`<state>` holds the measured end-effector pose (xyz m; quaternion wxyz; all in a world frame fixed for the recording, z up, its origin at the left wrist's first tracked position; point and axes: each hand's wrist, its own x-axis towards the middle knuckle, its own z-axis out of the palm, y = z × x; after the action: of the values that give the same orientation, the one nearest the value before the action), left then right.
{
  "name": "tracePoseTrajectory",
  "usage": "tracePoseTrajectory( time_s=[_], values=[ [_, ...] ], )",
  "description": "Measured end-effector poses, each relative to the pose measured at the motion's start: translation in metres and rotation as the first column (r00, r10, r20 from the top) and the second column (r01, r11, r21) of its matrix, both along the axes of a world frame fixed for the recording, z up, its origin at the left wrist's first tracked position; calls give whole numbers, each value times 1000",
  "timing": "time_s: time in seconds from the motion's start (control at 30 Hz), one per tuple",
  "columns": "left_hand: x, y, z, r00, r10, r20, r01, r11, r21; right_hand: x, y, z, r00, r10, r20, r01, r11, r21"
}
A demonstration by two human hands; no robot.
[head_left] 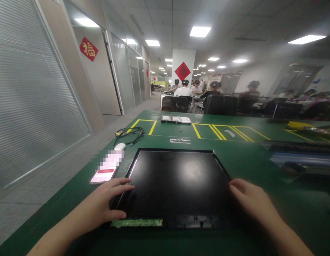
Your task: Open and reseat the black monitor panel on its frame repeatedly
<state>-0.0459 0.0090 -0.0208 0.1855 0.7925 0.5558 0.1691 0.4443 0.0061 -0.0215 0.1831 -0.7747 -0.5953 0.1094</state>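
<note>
A black LCD screen panel lies face up on the green table directly before me, a strip of green circuit board along its near left edge. My left hand is at the panel's left side, fingers spread and thumb apart, the fingertips reaching over the frame. At the opposite side my right hand grips the edge with the thumb on top; its other fingers are hidden. Beyond the left hand are a lit phone and a white mouse.
A coiled black cable lies at the left. Farther back are several drive-like boxes, a clear cup and small white strips. Yellow tape marks the table. Blurred long parts lie right. People sit beyond.
</note>
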Motion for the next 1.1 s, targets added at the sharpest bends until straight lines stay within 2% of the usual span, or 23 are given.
tracePoseTrajectory(
  time_s=[0.23, 0.43, 0.63, 0.87, 1.0, 1.1],
  values=[
    [3, -3, -1, 997, -78, 9, 78, 997, 2, -1, -1, 1, 1000, -2, 3, 2, 999, -42],
    [9, -6, 2, 991, -122, 62, 124, 992, -26, -1, -1, 1, 1000, 5, 2, -5, 1000, -7],
    [12, -6, 5, 986, -163, 48, 163, 987, 3, -2, -1, 2, 1000, 2, 4, -2, 1000, -20],
    [8, -6, -2, 977, -211, 27, 209, 975, 74, -1, -1, 2, 1000, 4, -1, -4, 999, -41],
    [18, -7, 7, 979, -199, 45, 195, 977, 84, -3, -1, 5, 1000, 12, -2, -12, 998, -57],
    [29, -17, 14, 981, -174, 89, 160, 976, 146, -5, -2, 6, 1000, 18, 11, -17, 998, -66]
  ],
)
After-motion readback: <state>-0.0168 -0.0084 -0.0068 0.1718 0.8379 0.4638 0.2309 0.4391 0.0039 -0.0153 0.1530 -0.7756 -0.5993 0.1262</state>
